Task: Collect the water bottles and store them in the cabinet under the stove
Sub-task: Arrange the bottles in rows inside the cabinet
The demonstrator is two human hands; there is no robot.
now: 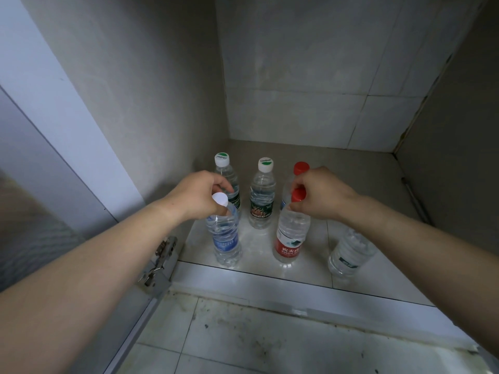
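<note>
Grubby floor tiles (243,336) fill the bottom of the frame, then comes the pale front edge of the cabinet (270,280), with a metal hinge (162,255) at lower left. The front row inside has a blue-label bottle (226,240) with a white cap left of centre and a red-label bottle (290,240) with a red cap right of centre. At lower right is a clear bottle (348,253) whose top is hidden under the right forearm. The left hand (199,197) has its grip closed round the blue-label bottle's neck, just under the cap. The right hand (321,197) has its grip pinched on the red-label bottle's neck. Behind them mid-frame are the left green-label bottle (226,170), the middle green-label bottle (262,198), and a red-capped bottle (301,168) mostly hidden by the right hand. Past those it's just the tiled back wall (297,90).
</note>
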